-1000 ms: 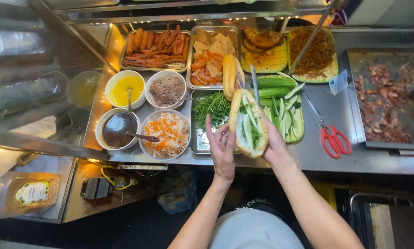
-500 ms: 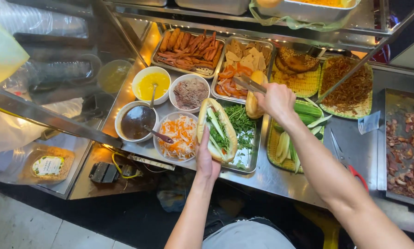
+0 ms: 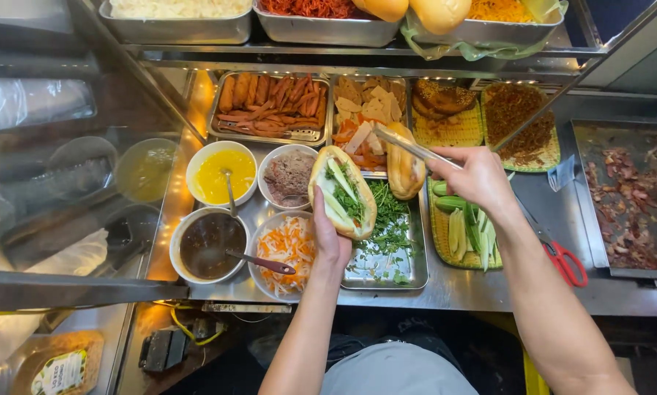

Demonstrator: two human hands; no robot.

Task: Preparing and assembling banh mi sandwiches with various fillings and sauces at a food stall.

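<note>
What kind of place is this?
Probably a street sandwich stall: metal trays of sliced meats, bowls of sauce, and a split bread roll stuffed with greens in the left hand.

Both forearms are bare from the elbow down, with no sleeves reaching into view and no gloves on either hand. The left hand (image 3: 331, 245) and the right hand (image 3: 479, 178) carry no rings, and neither wrist shows a watch or a band. Low in the head view, between the two arms, a light grey garment (image 3: 394, 369) covers the torso; it is plain, with no pattern, print or buttons to be seen.
</note>
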